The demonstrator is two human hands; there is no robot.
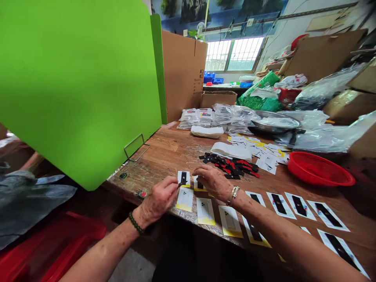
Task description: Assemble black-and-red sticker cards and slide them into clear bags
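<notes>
My left hand [158,199] is closed in a pinch at the table's front edge, with a small black strip [181,184] showing at its fingertips. Just beyond lies a white and yellow card [183,173] carrying a black strip. My right hand [214,181], fingers curved and slightly apart, reaches over another card with a black strip [200,184], partly covered by the fingers. Nearer me, printed cards [184,199] lie in a row, several without a strip. A loose pile of black and red strips [235,166] lies beyond my right hand.
A tall green panel [82,86] stands at the left by a bent wire stand [136,149]. Cards with black strips [299,205] lie at right, near a red basket [321,170]. Loose cards [266,150], white paper [230,150] and plastic packets [220,115] lie farther back.
</notes>
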